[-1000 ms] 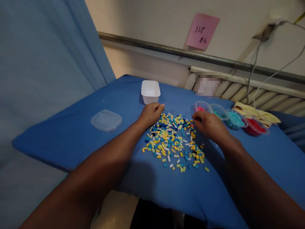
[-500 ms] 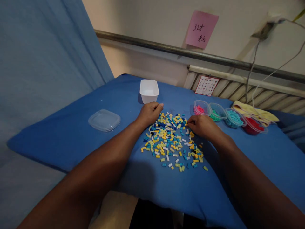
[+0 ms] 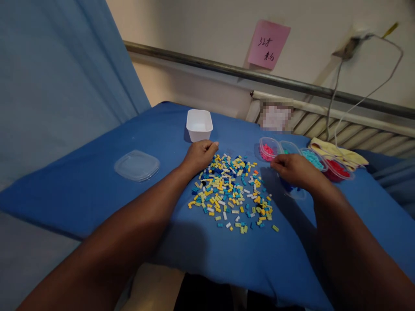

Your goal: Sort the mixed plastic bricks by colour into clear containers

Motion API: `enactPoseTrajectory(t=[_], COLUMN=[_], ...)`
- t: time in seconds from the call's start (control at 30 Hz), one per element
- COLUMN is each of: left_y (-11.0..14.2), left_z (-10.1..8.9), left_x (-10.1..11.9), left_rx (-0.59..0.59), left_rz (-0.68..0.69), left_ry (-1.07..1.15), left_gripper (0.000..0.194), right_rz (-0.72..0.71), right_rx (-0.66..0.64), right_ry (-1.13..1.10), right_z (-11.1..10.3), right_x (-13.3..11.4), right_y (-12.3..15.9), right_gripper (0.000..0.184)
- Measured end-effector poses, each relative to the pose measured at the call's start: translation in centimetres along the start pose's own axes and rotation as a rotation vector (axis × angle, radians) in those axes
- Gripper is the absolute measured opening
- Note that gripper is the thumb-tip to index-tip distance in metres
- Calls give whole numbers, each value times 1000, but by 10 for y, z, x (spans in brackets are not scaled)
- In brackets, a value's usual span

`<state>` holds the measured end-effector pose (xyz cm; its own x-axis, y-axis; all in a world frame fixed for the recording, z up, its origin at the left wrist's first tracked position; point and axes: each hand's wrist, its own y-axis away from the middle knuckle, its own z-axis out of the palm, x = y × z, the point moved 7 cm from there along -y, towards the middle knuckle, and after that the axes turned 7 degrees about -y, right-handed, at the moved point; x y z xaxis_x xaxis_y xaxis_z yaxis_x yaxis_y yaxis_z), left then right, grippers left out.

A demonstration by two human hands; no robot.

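A spread pile of small toy building bricks (image 3: 227, 185), yellow, white, teal and dark blue, lies on the blue cloth. At its far left edge rests my left hand (image 3: 201, 155), fingers curled in; what they hold, if anything, is hidden. My right hand (image 3: 293, 169) is in a pinch to the right of the pile, above a clear tub of dark blue bricks (image 3: 294, 188) that it partly covers. Whatever is between those fingertips is too small to make out. Just beyond them stands a clear tub of pink bricks (image 3: 267, 150).
Behind my left hand stands a white tub (image 3: 199, 125). A clear lid (image 3: 137, 165) lies on the left. Tubs of turquoise bricks (image 3: 313, 160) and red bricks (image 3: 338, 168) line the right, before a yellow cloth (image 3: 337, 153). A radiator (image 3: 311, 116) runs along the wall.
My right hand has moved right, from the pile's edge to above the tub of dark blue bricks. My left hand stays at the pile. The view has shifted slightly.
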<state>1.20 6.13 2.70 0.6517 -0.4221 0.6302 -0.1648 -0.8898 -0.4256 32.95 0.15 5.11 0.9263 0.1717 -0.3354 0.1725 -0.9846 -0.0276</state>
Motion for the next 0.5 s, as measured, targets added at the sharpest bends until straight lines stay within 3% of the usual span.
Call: enactPoseTrajectory(t=[0.13, 0.27, 0.37, 0.5], left_y=[-2, -2, -2, -1], left_z=[-1, -2, -3, -4], left_x=[-1, -1, -1, 1], left_rx=[10, 20, 17, 19], left_rz=[7, 12, 9, 3], left_ry=[-24, -7, -22, -19], left_gripper=[48, 48, 49, 48], right_rz=[105, 136, 79, -133], right_rx=[-12, 2, 93, 49], right_ry=[110, 160, 89, -103], right_z=[-11, -12, -21, -18], right_x=[33, 40, 15, -47], right_y=[14, 21, 19, 7], right_gripper=[24, 24, 25, 24])
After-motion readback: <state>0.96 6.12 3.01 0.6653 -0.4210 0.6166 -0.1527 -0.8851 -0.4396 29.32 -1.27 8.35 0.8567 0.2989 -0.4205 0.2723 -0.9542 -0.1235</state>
